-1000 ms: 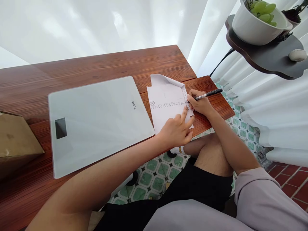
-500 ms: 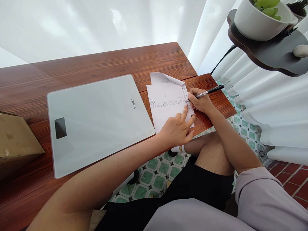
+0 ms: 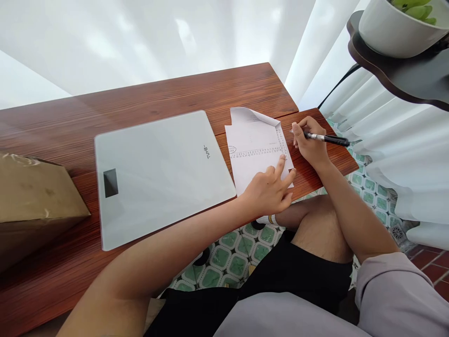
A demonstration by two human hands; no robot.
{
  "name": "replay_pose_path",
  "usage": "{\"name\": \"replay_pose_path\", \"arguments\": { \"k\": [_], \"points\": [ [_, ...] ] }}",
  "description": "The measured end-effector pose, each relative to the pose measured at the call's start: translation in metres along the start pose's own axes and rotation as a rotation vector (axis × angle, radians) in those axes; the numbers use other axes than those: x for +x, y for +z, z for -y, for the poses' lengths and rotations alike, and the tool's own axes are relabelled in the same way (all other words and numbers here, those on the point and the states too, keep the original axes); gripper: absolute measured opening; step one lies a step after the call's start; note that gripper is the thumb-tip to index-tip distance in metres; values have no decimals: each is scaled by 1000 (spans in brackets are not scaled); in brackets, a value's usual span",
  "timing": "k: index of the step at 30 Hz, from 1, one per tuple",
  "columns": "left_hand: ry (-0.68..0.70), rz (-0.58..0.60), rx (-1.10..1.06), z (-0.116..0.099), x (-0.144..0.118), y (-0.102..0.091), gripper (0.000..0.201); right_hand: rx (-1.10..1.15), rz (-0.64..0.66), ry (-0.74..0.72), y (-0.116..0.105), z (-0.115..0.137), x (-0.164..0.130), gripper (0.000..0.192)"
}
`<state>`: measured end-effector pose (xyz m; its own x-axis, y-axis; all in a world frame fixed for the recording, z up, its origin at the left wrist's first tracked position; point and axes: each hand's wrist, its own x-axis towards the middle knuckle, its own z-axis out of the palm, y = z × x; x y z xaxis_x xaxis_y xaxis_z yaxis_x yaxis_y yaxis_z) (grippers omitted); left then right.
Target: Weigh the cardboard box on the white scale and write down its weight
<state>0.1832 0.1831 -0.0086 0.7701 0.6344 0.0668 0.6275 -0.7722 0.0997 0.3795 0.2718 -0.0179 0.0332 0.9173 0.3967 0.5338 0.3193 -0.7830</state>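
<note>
Wooden table (image 3: 168, 100), sheer curtains behind. Nearest the paper (image 3: 257, 150): left hand (image 3: 270, 189), fingers (image 3: 280, 164) spread, pinning its near edge. Beyond, right hand (image 3: 310, 142) curled round a pen (image 3: 326, 138), tip now lifted off the paper's right edge—marking paused. Left of the paper, a glass scale (image 3: 157, 173).

A home: a wooden table (image 3: 157, 98) by sheer curtains (image 3: 386, 131), patterned floor tiles (image 3: 231, 252), a potted plant (image 3: 400, 23).

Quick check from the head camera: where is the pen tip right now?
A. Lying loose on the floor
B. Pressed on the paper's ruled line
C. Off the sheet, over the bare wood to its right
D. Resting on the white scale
C: the right hand holds the pen beside the paper, over the bare table.
</note>
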Motion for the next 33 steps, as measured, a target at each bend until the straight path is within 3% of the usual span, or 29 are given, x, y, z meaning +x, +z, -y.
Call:
{"name": "replay_pose_path", "arguments": {
  "k": [5,13,16,24,28,33],
  "points": [
    [36,-103,-4,-1,-2,3,51,-204,1,-112,0,9,6,17],
    [208,-243,-30,-6,-3,2,22,-196,73,10,18,20,12,22],
    [271,-300,-38,-8,-2,3,24,-216,92,42,23,22,13,25],
    [320,-294,-53,-12,5,8,38,-376,178,36,32,21,15,22],
    [352,-301,-38,-14,7,7,43,-531,130,-41,36,27,17,24],
    [520,-305,167,-13,2,-8,59,-501,78,-141,50,47,12,20]
  ]
}}
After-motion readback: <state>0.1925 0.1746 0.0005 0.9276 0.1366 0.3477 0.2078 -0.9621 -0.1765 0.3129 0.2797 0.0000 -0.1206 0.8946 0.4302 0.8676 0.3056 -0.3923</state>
